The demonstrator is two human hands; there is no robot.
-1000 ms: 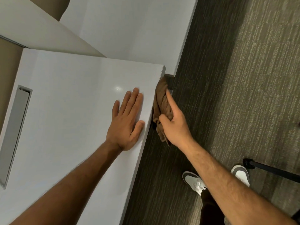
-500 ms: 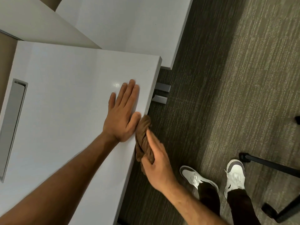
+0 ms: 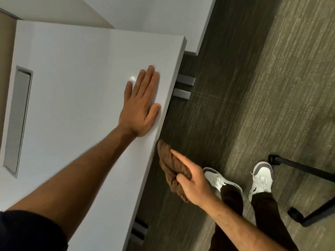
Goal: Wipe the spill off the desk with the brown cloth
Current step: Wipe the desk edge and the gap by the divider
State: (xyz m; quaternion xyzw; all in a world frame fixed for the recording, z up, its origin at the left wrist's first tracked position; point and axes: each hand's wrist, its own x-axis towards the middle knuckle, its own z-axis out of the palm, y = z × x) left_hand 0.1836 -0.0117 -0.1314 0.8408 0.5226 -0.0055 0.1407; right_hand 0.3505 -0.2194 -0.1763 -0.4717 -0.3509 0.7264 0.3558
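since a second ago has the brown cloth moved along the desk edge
Yes. The brown cloth, gripped by the right hand, has slid along the desk edge from the far corner toward the person, passing the flat left hand.

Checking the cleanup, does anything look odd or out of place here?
No spill shows on the white desk top. The right hand presses the bunched brown cloth against the desk's side edge, not its top.

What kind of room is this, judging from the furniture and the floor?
Probably an office: a white desk with a recessed cable slot, short-pile striped carpet, and what looks like a wheeled chair base.
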